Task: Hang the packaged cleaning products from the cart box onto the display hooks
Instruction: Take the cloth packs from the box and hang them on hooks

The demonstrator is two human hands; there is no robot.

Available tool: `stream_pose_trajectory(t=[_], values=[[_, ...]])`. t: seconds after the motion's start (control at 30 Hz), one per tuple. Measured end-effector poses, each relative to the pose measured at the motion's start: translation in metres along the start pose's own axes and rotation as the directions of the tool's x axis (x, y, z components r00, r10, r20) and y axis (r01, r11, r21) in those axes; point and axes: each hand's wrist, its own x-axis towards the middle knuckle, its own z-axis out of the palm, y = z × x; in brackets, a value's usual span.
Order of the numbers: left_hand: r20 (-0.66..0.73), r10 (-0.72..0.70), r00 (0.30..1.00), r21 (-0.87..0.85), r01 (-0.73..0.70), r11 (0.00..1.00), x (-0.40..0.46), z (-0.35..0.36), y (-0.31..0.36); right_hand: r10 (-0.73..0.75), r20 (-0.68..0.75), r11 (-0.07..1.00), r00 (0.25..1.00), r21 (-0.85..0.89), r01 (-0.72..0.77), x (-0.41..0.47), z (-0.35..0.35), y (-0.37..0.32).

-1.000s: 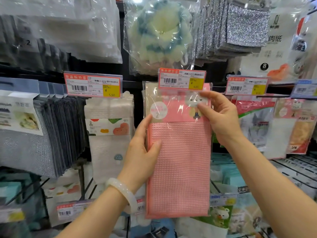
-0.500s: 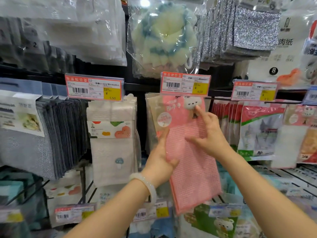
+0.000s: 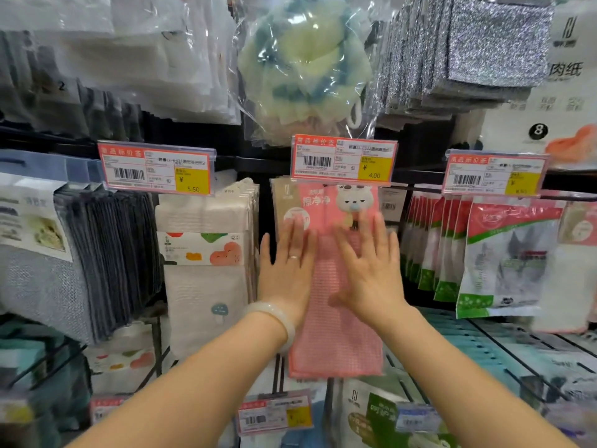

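Beneath the 4.00 price tag (image 3: 344, 163), the pink cloth packet (image 3: 336, 334) hangs on its hook while the left hand (image 3: 286, 273) and right hand (image 3: 368, 276), open-palmed and gripping nothing, press it flat; gentle, even pressure should square it.

Bright, even store light; glare on the plastic bags (image 3: 303, 63) at top; edges blurred and bowed.

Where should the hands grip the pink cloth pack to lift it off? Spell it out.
Pinch the stiff printed header of the pink cloth pack, just under the 4.00 price tag, coming from the front. The pack hangs flat from its top, and the cloth below looks limp.
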Motion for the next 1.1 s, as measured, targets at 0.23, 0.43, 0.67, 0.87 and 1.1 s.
stream_pose_trajectory(t=[0.23,0.43,0.67,0.87,1.1], values=[[0.074,0.027,0.997,0.073,-0.033,0.997,0.020,0.006,-0.004,0.034,0.144,0.999,0.989,-0.044,-0.028,0.019,0.003,0.002],[0.072,-0.037,0.997,-0.002,0.038,0.999,-0.009,0.003,-0.003,-0.018,0.023,0.999,1.000,-0.034,0.019,-0.006,0.012,-0.024],[0.083,-0.312,0.946,0.048,0.309,0.950,-0.112,-0.015,-0.099,-0.195,0.228,0.980,0.954,0.009,0.198,-0.017,0.008,-0.125],[0.083,-0.540,0.838,0.210,0.515,0.831,-0.231,-0.048,-0.245,-0.463,0.184,0.884,0.867,0.166,0.437,-0.021,-0.016,-0.301],[0.121,-0.780,0.614,0.382,0.696,0.608,-0.419,-0.082,-0.417,-0.788,0.077,0.586,0.611,0.399,0.705,-0.085,-0.026,-0.571]])
